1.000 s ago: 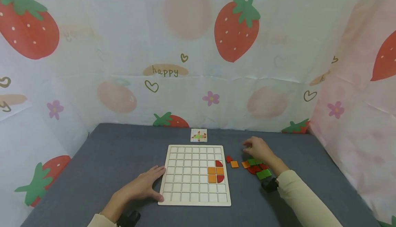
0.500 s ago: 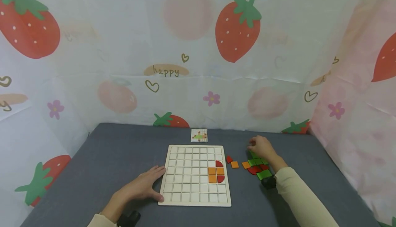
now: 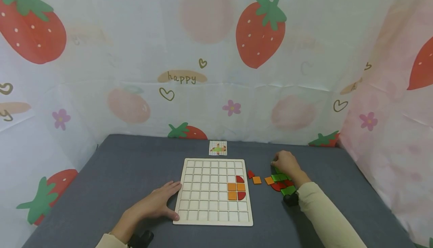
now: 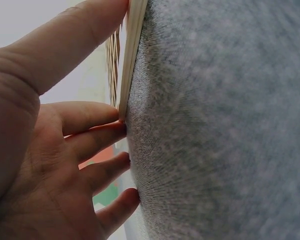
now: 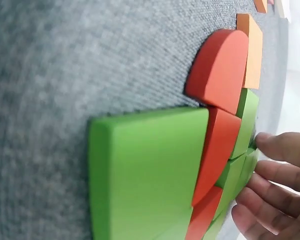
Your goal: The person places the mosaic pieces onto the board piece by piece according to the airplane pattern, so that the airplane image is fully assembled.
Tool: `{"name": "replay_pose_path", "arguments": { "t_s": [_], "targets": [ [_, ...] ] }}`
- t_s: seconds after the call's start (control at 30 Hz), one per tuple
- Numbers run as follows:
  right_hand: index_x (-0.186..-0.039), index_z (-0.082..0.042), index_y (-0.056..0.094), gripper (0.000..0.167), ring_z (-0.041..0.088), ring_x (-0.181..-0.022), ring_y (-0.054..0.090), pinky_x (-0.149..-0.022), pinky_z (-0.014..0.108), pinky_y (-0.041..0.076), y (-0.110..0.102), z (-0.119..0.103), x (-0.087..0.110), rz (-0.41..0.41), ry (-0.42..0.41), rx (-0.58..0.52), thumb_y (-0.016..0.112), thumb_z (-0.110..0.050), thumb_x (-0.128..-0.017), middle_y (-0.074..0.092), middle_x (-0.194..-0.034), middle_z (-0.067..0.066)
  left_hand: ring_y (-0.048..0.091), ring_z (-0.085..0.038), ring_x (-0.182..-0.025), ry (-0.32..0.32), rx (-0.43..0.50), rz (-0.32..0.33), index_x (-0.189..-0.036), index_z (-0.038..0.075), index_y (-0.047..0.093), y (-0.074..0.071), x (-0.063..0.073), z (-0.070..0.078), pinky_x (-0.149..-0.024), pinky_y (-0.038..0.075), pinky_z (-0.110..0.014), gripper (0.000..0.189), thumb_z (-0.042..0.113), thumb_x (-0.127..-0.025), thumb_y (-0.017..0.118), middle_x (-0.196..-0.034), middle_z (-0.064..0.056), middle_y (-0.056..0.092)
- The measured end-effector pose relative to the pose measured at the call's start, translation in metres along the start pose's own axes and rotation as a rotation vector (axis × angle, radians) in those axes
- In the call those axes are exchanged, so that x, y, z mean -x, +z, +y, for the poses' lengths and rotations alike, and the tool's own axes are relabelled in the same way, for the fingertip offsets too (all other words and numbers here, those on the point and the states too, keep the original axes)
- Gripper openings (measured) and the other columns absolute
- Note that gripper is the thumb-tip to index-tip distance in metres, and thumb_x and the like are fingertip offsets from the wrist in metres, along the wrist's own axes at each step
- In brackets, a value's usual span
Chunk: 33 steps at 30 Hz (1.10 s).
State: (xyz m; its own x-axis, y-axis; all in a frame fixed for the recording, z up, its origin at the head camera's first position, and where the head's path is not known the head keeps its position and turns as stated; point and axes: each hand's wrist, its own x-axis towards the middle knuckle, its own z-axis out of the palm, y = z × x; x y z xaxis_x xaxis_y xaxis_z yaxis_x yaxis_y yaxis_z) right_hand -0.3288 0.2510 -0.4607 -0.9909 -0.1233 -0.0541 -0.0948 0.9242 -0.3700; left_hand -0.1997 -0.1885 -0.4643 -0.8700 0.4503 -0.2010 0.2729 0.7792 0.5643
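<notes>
My left hand [image 3: 159, 199] rests at the left side of a pale wooden grid board [image 3: 203, 199], thumb and fingertips at its edge. In the left wrist view the fingers [image 4: 97, 137] are spread along the board's side [image 4: 132, 55]. Orange squares [image 3: 232, 195] and red quarter-round tiles [image 3: 241, 195] sit in cells at the board's right side. My right hand [image 3: 287, 164] reaches over the far end of a pile of green tiles [image 3: 279, 177]. In the right wrist view its thumb and fingertips are right at the far green tiles [image 5: 247, 170]; I cannot tell whether they pinch one.
A small pattern card [image 3: 218, 148] lies behind the board. Between board and pile are a red tile [image 3: 250, 174] and an orange square [image 3: 256, 180]. Red tiles [image 5: 220, 70] and a large green tile [image 5: 150, 170] lie nearer the right wrist. A strawberry-print curtain [image 3: 189, 109] hangs behind the table.
My right hand has moved a little to the right and down towards the green tiles, its fingertips now closer over the pile's far end. My left hand and the board have stayed put.
</notes>
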Motion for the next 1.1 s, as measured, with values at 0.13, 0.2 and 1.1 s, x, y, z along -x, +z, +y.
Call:
{"name": "replay_pose_path", "arguments": {
  "t_s": [0.13,0.2,1.1],
  "targets": [
    [-0.103,0.007,0.071,0.022,0.033,-0.087,0.067,-0.072,0.043,0.056,-0.0003,-0.0027,-0.0001,-0.006,-0.002,0.018,0.068,-0.011,-0.089,0.07,-0.101,0.022,0.025,-0.045,-0.145,-0.01,-0.005,0.002,-0.146,-0.005,0.038,0.0004,-0.0003,0.0016,-0.109,0.024,-0.068,0.102,0.038,-0.067,0.086,-0.154,-0.022,0.036],
    [-0.103,0.007,0.071,0.022,0.033,-0.088,0.067,-0.073,0.043,0.056,0.0002,-0.0036,-0.0004,-0.005,-0.001,0.025,0.068,-0.01,-0.089,0.07,-0.101,0.022,0.025,-0.045,-0.145,-0.011,-0.006,0.003,-0.146,-0.005,0.038,0.0002,-0.0001,0.0024,-0.109,0.024,-0.068,0.102,0.038,-0.067,0.086,-0.154,-0.023,0.036],
    [-0.108,0.007,0.07,0.025,0.034,-0.092,0.067,-0.072,0.042,0.057,-0.0034,0.002,0.0003,-0.042,-0.016,-0.046,0.066,-0.011,-0.091,0.069,-0.107,0.024,0.024,-0.045,-0.146,-0.023,0.001,-0.001,-0.146,-0.004,0.038,-0.0006,0.0002,0.0028,-0.109,0.024,-0.068,0.103,0.039,-0.066,0.086,-0.154,-0.022,0.035]
  ]
}}
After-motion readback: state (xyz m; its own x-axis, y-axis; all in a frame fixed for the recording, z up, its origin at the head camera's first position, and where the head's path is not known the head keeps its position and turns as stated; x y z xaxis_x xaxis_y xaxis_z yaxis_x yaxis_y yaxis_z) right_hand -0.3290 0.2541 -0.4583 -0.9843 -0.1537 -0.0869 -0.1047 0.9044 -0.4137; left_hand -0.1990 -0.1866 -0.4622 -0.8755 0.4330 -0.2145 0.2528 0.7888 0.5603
